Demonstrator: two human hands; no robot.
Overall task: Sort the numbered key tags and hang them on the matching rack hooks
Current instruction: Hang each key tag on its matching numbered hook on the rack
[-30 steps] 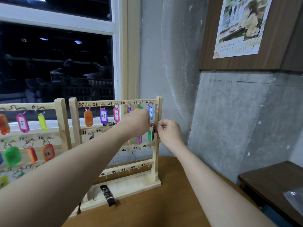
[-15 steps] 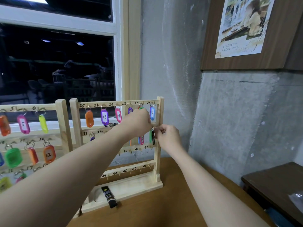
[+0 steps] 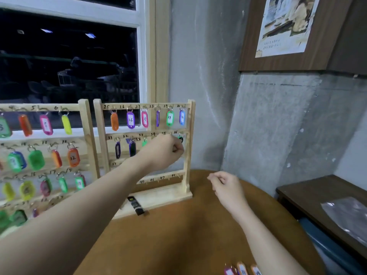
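Wooden and light-looking, the right-hand rack (image 3: 189, 147) stands close to the far right edge of the round brown table (image 3: 188, 235), its base just short of the rim where the tabletop curves away toward the concrete wall. The left hand (image 3: 164, 150) is raised in front of the second row, fingers curled at the hooks near the right post, beside a black tag (image 3: 180, 139); whether it actually pinches a tag or ring cannot be told, since the fingertips are folded in and blurred. The right hand (image 3: 223, 184) hangs over the table to the right of the rack, loosely curled and holding nothing that can be seen. Tags already hang along the top row, among them a green tag (image 3: 170, 118) and a blue tag (image 3: 182, 117), and a few unsorted tags (image 3: 241, 270) lie at the near edge of the table. The likeliest slip, as I judge it, is a ring missing the small hook so the tag drops behind the rack or into the base tray; a sideways tug could also nudge the rack toward the table edge or knock neighbouring tags loose. The left forearm crosses low in front of the left rack (image 3: 85, 139), so a careless withdrawal might brush its crowded rows. Open room lies near and to the right, over bare tabletop; a black marker (image 3: 136, 205) on the base is a minor snag.
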